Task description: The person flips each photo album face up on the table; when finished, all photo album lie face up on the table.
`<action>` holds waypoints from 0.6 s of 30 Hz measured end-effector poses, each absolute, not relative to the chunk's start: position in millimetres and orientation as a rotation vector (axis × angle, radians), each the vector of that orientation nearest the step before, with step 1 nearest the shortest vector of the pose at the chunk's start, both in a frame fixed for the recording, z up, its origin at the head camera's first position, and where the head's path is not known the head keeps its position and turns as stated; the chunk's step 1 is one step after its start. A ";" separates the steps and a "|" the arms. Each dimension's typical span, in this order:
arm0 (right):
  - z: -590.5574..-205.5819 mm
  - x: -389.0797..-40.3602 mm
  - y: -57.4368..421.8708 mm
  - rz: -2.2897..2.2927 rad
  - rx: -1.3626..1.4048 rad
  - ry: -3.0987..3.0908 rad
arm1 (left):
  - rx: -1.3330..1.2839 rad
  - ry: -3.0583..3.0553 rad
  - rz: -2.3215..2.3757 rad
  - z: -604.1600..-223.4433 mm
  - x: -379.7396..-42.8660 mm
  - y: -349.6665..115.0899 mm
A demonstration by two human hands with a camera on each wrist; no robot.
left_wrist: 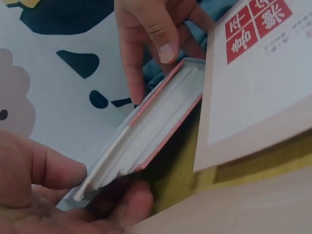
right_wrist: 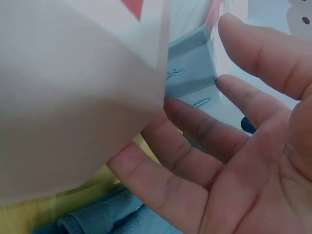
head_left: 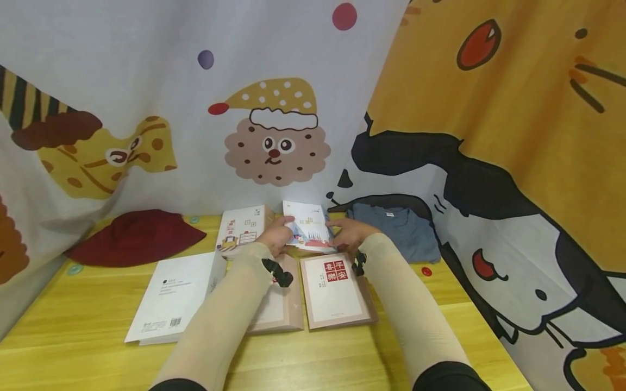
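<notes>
A book with a white, blue and red illustrated cover (head_left: pixel 309 220) is tilted at the back middle of the table. My left hand (head_left: pixel 276 236) pinches its left edge, the thumb on the cover and fingers underneath, as the left wrist view shows of the book's page block (left_wrist: pixel 146 124). At the opposite side my right hand (head_left: pixel 354 234) has its fingers spread and nearly straight, a fingertip right at the light blue spine (right_wrist: pixel 192 63). Just in front lies a book with red square lettering (head_left: pixel 337 298); it covers some right fingertips in the right wrist view.
Another pinkish book (head_left: pixel 281 309) lies partly under my left forearm. Left of it are a white book (head_left: pixel 171 293) and an illustrated book (head_left: pixel 244 222). A dark red hat (head_left: pixel 142 236) sits at back left, folded blue-grey clothing (head_left: pixel 403 231) at back right. A printed curtain (head_left: pixel 186 108) hangs behind.
</notes>
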State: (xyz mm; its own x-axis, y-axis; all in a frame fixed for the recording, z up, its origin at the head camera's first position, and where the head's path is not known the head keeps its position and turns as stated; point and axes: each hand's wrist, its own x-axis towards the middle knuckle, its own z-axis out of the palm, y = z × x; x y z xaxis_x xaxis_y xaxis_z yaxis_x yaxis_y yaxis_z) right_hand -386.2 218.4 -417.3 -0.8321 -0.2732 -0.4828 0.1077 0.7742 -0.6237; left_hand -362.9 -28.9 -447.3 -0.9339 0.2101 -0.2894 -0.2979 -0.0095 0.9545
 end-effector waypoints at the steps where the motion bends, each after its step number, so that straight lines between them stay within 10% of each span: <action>1: -416.7 -385.8 217.6 -0.881 -0.138 2.414 | -0.086 1.918 2.016 -447.6 -361.9 -28.8; 18: -403.3 -374.7 193.4 -0.936 -0.443 2.621 | 0.031 1.861 2.201 -439.1 -357.4 -26.9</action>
